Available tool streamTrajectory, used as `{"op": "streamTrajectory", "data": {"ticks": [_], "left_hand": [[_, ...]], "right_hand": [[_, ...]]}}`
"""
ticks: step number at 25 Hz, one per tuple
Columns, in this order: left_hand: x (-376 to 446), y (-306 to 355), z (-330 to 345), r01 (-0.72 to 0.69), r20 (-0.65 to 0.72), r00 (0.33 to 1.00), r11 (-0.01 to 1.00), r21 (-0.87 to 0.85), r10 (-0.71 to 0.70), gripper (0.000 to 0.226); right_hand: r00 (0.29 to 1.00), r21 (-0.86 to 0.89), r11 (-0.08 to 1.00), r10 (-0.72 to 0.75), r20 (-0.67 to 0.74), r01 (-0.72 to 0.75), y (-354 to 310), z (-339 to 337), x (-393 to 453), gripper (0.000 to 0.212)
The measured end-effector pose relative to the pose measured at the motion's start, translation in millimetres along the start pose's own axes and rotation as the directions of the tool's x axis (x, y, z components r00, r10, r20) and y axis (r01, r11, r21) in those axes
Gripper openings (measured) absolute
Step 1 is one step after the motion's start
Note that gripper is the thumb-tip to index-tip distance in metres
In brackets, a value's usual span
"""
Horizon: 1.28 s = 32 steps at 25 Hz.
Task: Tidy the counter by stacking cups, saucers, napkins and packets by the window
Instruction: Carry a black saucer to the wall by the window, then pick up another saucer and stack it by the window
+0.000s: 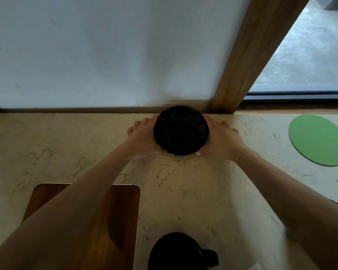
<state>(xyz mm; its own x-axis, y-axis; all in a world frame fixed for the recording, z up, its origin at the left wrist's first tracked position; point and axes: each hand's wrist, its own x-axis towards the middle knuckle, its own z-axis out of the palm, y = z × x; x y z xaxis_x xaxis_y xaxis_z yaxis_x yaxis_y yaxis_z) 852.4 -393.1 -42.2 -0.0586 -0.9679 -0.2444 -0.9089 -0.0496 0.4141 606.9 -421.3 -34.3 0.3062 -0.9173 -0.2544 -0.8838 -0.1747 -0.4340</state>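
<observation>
Both hands, the left hand [142, 136] and right hand [220, 139], are gripping opposite sides of the black saucer stack [180, 130] at the far counter [183, 182] edge.

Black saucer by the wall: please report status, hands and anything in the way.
Left hand and right hand grip black saucer at counter's back edge. Black cup near front. Nothing blocking.
</observation>
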Motion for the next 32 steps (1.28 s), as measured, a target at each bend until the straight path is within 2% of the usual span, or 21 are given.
{"op": "streamTrajectory", "data": {"ticks": [10, 15, 18, 23, 32], "left_hand": [[-3, 4, -1, 0.047, 0.027, 0.998, 0.999, 0.027, -0.048, 0.107], [-25, 7, -2, 0.137, 0.059, 0.989, 0.991, -0.007, -0.136, 0.108], [-58, 14, -8, 0.142, 0.029, 0.990, 0.989, -0.037, -0.141, 0.105], [-133, 39, -25, 0.094, -0.041, 0.994, 0.988, -0.120, -0.100, 0.098], [-275, 89, -38, -0.010, -0.215, 0.976, 0.985, -0.170, -0.027, 0.090]], "right_hand": [[0.995, -0.051, 0.995, 0.086, 0.056, -0.084, -5, 2, -1, 0.111], [0.985, -0.029, 0.984, 0.174, -0.002, -0.174, -11, 4, -30, 0.105], [0.984, -0.057, 0.984, 0.162, -0.068, -0.166, -13, 1, -67, 0.095], [0.990, -0.115, 0.986, 0.115, -0.079, -0.124, -25, -6, -143, 0.082], [0.984, -0.105, 0.993, 0.040, -0.172, -0.059, -65, -15, -285, 0.071]]}}
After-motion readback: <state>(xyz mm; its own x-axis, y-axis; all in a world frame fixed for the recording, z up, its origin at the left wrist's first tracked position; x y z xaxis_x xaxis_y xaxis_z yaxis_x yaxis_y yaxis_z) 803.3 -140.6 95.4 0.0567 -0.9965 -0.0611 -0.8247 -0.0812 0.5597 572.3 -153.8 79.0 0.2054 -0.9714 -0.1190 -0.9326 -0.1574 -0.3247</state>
